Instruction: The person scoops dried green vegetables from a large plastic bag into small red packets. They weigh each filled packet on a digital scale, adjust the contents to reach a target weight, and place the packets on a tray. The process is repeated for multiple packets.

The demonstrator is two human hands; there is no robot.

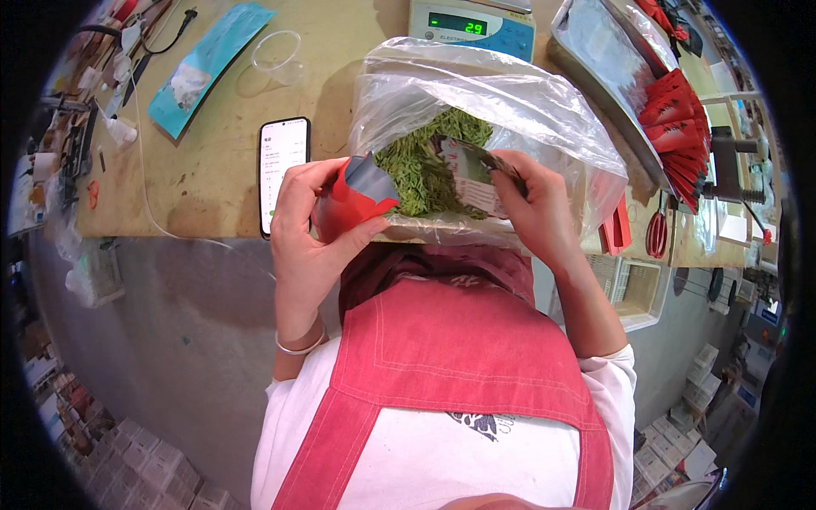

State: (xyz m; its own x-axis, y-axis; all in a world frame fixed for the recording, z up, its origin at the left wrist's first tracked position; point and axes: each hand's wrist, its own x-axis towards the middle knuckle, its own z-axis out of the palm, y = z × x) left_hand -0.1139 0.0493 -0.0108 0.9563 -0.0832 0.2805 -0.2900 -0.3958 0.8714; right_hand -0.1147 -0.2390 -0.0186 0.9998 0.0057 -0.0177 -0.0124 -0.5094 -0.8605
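My left hand [297, 217] grips a red foil pouch [342, 212], its silver-lined mouth spread apart and facing the bag. In front of me a large clear plastic bag [518, 89] lies open, holding a heap of thin green leaves [412, 166] that look like loose tea. My right hand [537, 200] pinches a printed, card-like piece [469, 174] by its right end. This piece is tilted down over the leaves, and its far edge reaches among them. What lies inside the red pouch is hidden.
A digital scale [472, 30] stands behind the bag. To the left lie a phone [283, 174], a clear plastic cup [279, 55] and a teal pouch [212, 68]. At right, a metal tray [608, 85] sits beside fanned red packets [677, 127], with red-handled scissors [657, 231] near the table edge.
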